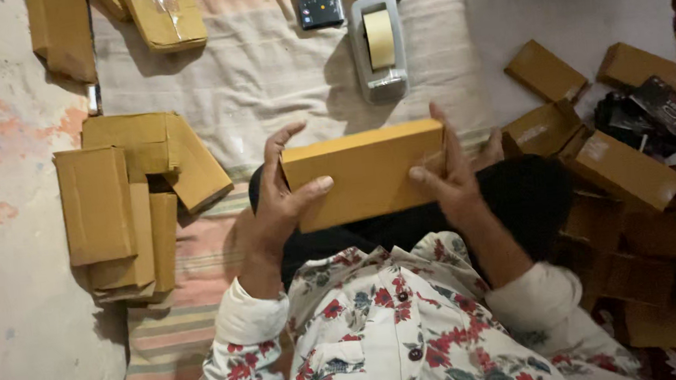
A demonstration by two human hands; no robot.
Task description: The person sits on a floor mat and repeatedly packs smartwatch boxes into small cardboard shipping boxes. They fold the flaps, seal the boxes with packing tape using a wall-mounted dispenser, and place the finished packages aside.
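Just a plain mustard-yellow cardboard box (365, 173), flat and oblong, pinched at both ends between left hand (278, 207) and right hand (455, 180).

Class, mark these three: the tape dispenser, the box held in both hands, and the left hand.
tape dispenser (379, 48), head view, on the tape roll.
held box (365, 175), head view, middle of its top face.
left hand (278, 207), head view, back of hand.

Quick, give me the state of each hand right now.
Left hand: shut on the flat rectangular yellow-brown cardboard box, gripping its left end.
Right hand: shut on the same box's right end.
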